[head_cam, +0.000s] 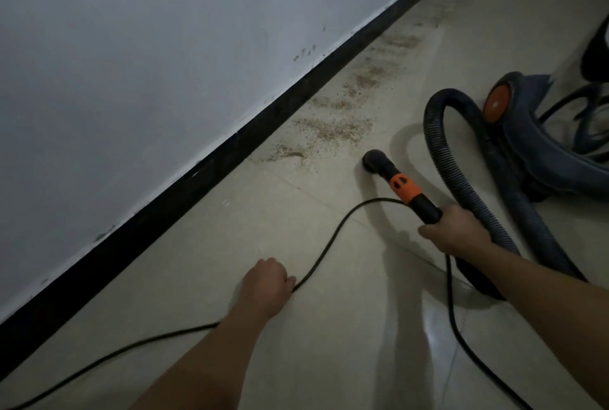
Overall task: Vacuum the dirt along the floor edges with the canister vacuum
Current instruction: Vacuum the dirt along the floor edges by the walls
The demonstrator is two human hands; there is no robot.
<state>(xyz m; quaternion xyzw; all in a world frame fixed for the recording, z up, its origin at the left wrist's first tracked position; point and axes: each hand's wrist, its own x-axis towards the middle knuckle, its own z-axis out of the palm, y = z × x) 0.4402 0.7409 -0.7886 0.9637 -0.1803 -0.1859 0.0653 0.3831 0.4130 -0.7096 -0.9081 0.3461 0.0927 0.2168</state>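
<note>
Past left hand (gripping cord) and right hand's wand lies dirt

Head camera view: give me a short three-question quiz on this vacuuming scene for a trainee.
1. True or false: the dirt lies along the black baseboard.
2. What does the left hand hold? A hose, B cord, C nothing.
3. What colour is the collar on the wand that the right hand grips?
Key: 1 true; 2 B; 3 orange.
</note>
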